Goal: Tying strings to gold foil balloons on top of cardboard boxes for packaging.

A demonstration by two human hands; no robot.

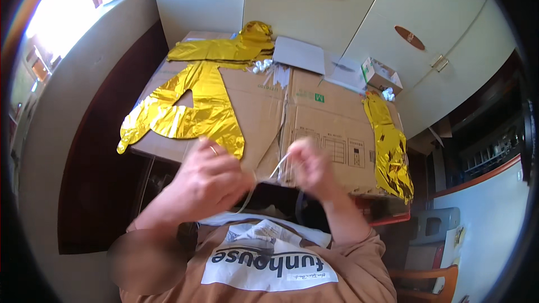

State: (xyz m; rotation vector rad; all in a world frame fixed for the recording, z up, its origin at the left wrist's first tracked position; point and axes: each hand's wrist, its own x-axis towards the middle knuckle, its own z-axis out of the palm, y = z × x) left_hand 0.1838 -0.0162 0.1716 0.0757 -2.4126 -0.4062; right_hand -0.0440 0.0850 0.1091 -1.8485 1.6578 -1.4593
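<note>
In front of my chest, both hands are at work on a thin white cord (279, 165). My left hand (210, 177) is closed around it, with a loose length curving down below the fingers. To the right, my right hand (311, 168) pinches the cord and is smeared by motion. A short stretch runs taut and slanted between the two hands. Just beyond my left hand lies a flat gold foil balloon (210, 98) shaped like a letter A, not inflated. My left fingers overlap its lower edge in the view; I cannot tell if they touch.
Flattened cardboard (337, 118) covers the table. More gold foil balloons lie at the back left (219, 50) and right edge (390, 151). White sticks (282, 76), small white pieces (262, 66), a grey-white panel (298, 55) and an open box (383, 74) stand near the cabinets (320, 17).
</note>
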